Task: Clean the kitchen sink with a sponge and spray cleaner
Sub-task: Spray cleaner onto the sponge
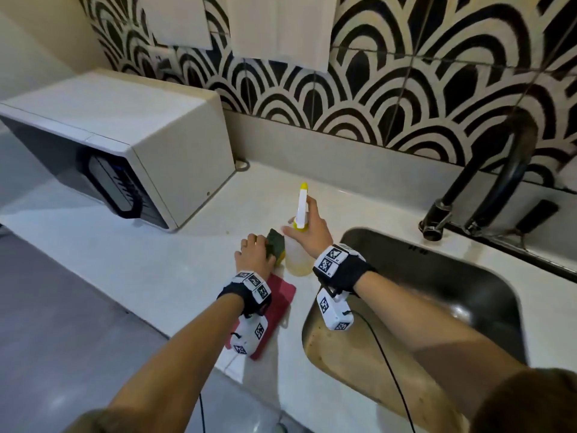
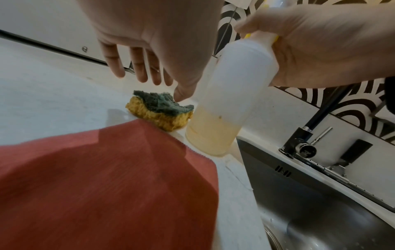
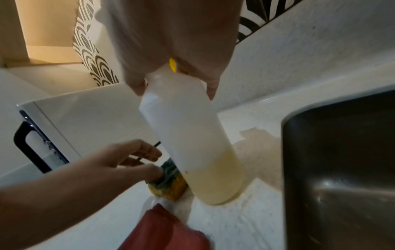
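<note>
Red cloth [image 2: 102, 177] is laid nearest on the desk [image 1: 175, 276]. Sponge [image 2: 160, 111], beyond it, is touched by the left hand [image 1: 254, 250], fingers released. Bottle [image 3: 192, 135], a third full of yellowish cleaner, is clasped at the neck by the right hand [image 1: 312, 228]. Sink [image 1: 437, 260], right, holds only brownish grime. Risk: bottle tipped if lifted crookedly.

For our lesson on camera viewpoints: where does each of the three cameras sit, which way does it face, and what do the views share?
Head: worn high, looking down at the white countertop and steel sink; both forearms show.
Left wrist: looks along the left hand at the green-and-yellow sponge; right hand shows too.
Right wrist: looks down the translucent spray bottle; left hand's fingers touch the sponge.
Shared: sponge, bottle, red cloth.
</note>
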`<state>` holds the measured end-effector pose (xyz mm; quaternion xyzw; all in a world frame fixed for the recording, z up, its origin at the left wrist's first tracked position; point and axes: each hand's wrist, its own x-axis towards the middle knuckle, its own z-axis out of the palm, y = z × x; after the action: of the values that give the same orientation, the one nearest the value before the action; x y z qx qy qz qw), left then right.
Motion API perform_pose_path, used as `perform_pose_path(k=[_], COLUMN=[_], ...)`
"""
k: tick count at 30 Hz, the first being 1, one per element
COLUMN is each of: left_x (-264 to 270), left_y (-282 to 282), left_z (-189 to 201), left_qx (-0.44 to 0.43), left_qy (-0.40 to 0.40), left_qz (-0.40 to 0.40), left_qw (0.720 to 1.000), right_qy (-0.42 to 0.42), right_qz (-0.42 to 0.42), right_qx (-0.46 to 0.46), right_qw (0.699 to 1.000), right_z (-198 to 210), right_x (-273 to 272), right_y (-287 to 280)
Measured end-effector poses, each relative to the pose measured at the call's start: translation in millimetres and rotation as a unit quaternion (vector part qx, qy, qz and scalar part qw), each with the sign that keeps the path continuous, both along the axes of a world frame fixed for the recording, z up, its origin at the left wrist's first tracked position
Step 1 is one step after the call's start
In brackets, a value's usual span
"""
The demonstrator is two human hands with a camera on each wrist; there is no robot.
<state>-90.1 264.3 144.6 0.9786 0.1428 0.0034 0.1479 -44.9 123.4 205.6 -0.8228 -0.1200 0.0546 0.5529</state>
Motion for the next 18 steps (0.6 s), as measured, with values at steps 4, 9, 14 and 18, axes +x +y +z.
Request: perform_pose_path(k=[4, 9, 14, 18], left_x=[15.1, 30.8, 44.0, 50.0], left_y=[0.2, -4.4, -14.0, -20.4], left_z=[-6.1, -15.4, -20.4, -31.0], left_qx=[-0.009, -0.017, 0.009, 0.024], left_qy=[0.002, 0.042, 0.080, 0.079], left_qz=[-0.016, -0.022, 0.002, 0.021], left_qw=[1.000, 0.999, 0.997, 0.996], right_qy=[-0.030, -0.040, -0.052, -0.039], right_qz=[-0.031, -0.070, -0.113, -0.134], right_qx=[0.026, 0.015, -0.028, -0.086], right_qw=[0.999, 0.997, 0.992, 0.986], right_z=[-7.2, -4.8, 6.4, 9.4], right_x=[-6.2, -4.6, -9.8, -23.1], right_y=[5.2, -7.5, -34.3, -62.3])
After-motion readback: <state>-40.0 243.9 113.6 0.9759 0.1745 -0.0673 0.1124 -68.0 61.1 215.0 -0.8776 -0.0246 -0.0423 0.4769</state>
